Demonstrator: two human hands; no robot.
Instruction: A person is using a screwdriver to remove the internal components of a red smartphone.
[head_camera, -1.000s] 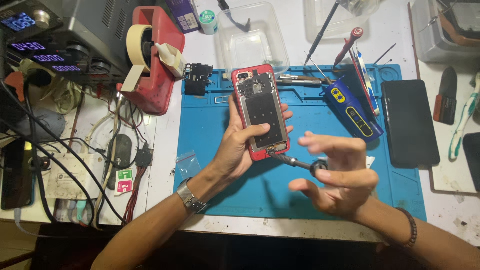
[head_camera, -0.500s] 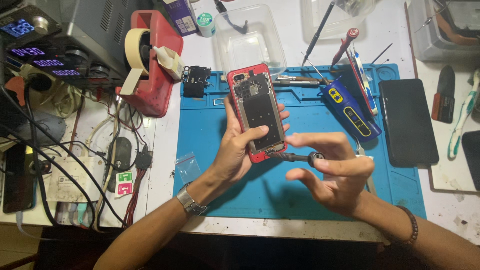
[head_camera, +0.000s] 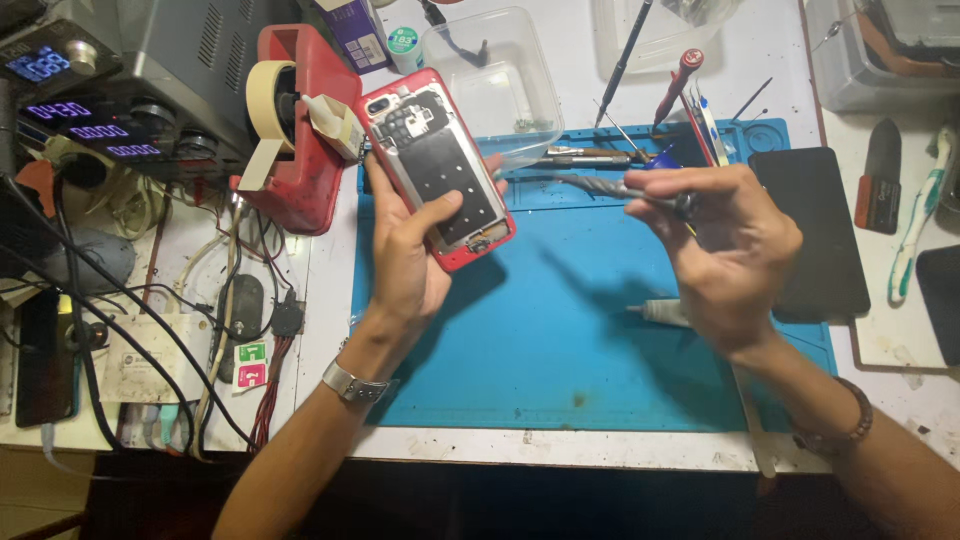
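Observation:
My left hand (head_camera: 410, 255) holds an opened red phone (head_camera: 437, 165), its inner parts facing up, lifted and tilted above the left part of the blue work mat (head_camera: 560, 350). My right hand (head_camera: 730, 250) grips a slim metal screwdriver (head_camera: 610, 188) whose tip points left, a short way from the phone's right edge. A small grey tube (head_camera: 660, 313) lies on the mat under my right hand.
A red tape dispenser (head_camera: 300, 130) with masking tape stands left of the mat. A clear plastic tray (head_camera: 495, 70), several tools (head_camera: 680, 90), a black phone screen (head_camera: 815, 230), a toothbrush (head_camera: 915, 225), power supplies (head_camera: 90, 100) and cables (head_camera: 150, 330) surround the mat.
The phone has been lifted off the mat and brought up to the left. My right hand has risen with the screwdriver. The view is now closer.

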